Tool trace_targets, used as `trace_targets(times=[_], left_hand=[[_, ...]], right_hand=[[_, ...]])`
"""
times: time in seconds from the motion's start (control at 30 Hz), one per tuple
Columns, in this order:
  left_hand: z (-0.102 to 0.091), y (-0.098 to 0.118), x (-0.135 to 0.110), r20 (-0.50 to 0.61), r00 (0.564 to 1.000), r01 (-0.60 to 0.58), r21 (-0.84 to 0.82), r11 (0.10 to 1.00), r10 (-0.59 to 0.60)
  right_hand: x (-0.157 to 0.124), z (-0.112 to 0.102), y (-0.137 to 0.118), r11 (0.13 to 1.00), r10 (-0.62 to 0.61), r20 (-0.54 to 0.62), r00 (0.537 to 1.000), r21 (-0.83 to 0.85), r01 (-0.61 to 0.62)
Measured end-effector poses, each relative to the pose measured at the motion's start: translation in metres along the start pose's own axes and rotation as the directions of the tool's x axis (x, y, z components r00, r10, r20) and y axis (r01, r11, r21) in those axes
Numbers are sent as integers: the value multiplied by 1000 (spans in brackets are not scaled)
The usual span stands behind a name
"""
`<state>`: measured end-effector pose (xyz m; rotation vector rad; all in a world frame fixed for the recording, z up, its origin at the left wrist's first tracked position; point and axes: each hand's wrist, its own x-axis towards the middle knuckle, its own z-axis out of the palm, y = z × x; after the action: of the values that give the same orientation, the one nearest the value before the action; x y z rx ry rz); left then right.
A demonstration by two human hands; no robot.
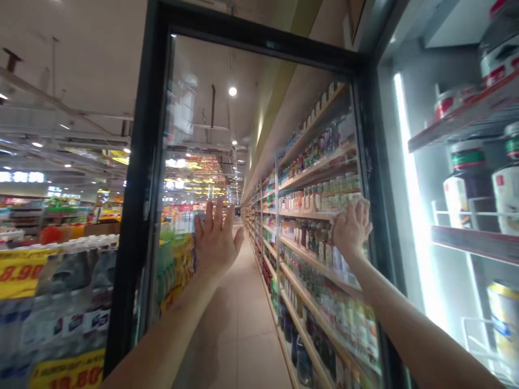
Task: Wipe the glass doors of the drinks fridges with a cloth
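An open cooler door with a black frame [140, 162] and a clear glass pane [211, 70] stands in front of me. My left hand [217, 237] is raised flat to the glass, fingers spread, with nothing in it. Towards the hinge side, my right hand [352, 229] presses on the pane with its fingers bent over a pale, crumpled cloth [365, 204]. Blur and the fingers hide most of that cloth. Through the glass, shelves of bottles [308, 202] line the aisle.
To the right is the lit cooler interior, with dark bottles [466, 183] on wire-fronted shelves and a yellow-white can [505, 324] lower down. Packs of bottled drinks [68, 319] with yellow price signs [24, 273] stand left of the door. A tiled floor [239, 324] runs down the aisle.
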<state>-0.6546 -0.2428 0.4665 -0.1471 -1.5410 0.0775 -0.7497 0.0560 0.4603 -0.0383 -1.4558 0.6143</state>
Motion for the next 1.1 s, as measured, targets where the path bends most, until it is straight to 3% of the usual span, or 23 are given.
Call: trace_targets(times=[0.03,0.1,0.2,0.23,0.27,0.3,0.33,0.4,0.47,0.5,0.57,0.63,0.67,0.7,0.73,0.77,0.83,0.9,0.97,1.0,1.03,1.1], left_hand=[[0,0,0,-2,1000,2,6,1000,-2],[1,-1,1,-1,1000,-6,25,1000,6],[0,-2,-3,6,1000,-23,42,999,23],[-2,-2,-6,16,1000,-24,42,999,23],[-3,-2,-9,28,999,-26,39,999,25],[-5,-1,-13,41,999,-29,34,999,27],[-7,0,-17,55,998,-32,29,999,30],[-11,2,-24,74,996,-43,24,999,42],[-13,4,-27,80,996,-49,30,998,47],[-13,5,-27,78,996,-50,34,998,48],[-13,5,-27,68,996,-56,42,998,53],[-12,3,-26,51,997,-61,53,997,58],[-11,2,-26,45,997,-65,59,996,63],[-10,2,-26,43,997,-71,66,995,69],[-10,1,-27,41,996,-77,74,994,74],[-10,1,-27,39,996,-82,81,993,79],[-10,2,-27,41,996,-85,97,992,82],[-11,4,-27,42,996,-81,106,991,77],[-10,4,-27,37,997,-75,101,992,72],[-10,4,-27,34,997,-74,94,993,71],[-9,4,-27,27,997,-74,85,994,72],[-9,2,-28,16,997,-81,69,994,81]], right_hand=[[-4,0,-8,999,-44,14,999,6,43],[-24,0,-37,959,-284,73,956,45,281],[-58,-2,-78,765,-642,108,759,149,626],[-62,-4,-82,721,-691,110,714,169,672],[-62,-5,-80,714,-698,117,706,174,678],[-56,-7,-71,752,-659,129,741,160,640],[-47,-8,-60,822,-569,140,810,128,556],[-27,-9,-35,957,-291,132,948,42,288],[-17,-11,-24,997,-75,101,992,-12,76],[-20,-12,-26,998,-56,97,994,-19,58],[-41,-15,-43,975,-224,126,967,14,224],[-73,-18,-63,857,-516,153,843,104,505],[-86,-19,-68,780,-625,148,766,148,608],[-95,-19,-68,733,-680,139,720,169,659],[-98,-19,-64,732,-680,133,721,165,661],[-96,-19,-55,778,-628,131,767,136,614],[-83,-17,-32,922,-386,117,915,39,384],[-70,-17,-17,990,-137,83,987,-26,139],[-75,-18,-19,994,-106,79,991,-28,109],[-83,-19,-25,981,-195,94,976,-4,196],[-95,-20,-33,944,-329,111,938,36,327],[-115,-21,-44,823,-567,115,816,121,555]])
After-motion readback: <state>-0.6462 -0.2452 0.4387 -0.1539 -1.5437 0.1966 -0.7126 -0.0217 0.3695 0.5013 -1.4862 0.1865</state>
